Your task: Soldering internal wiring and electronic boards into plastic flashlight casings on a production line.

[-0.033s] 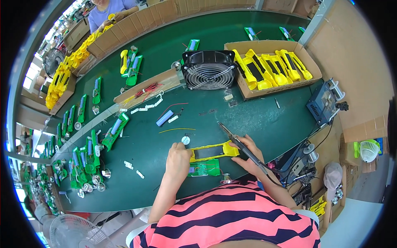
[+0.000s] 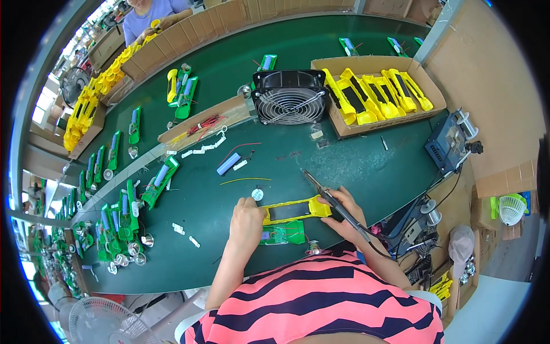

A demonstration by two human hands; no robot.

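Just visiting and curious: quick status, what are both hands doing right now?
Left hand pressing on the yellow plastic housing above the green plastic half-shell. Right hand gripping a dark soldering iron, tip raised. Small round silver part close by.

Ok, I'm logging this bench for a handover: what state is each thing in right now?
Left hand: resting on the end of the yellow shell.
Right hand: gripping the soldering iron, tip raised off the table.
Yellow shell: lying flat, open.
Green half: flat beside it, insides showing.
Fan: upright; running or not, cannot tell.
Box: open, full of yellow shells.
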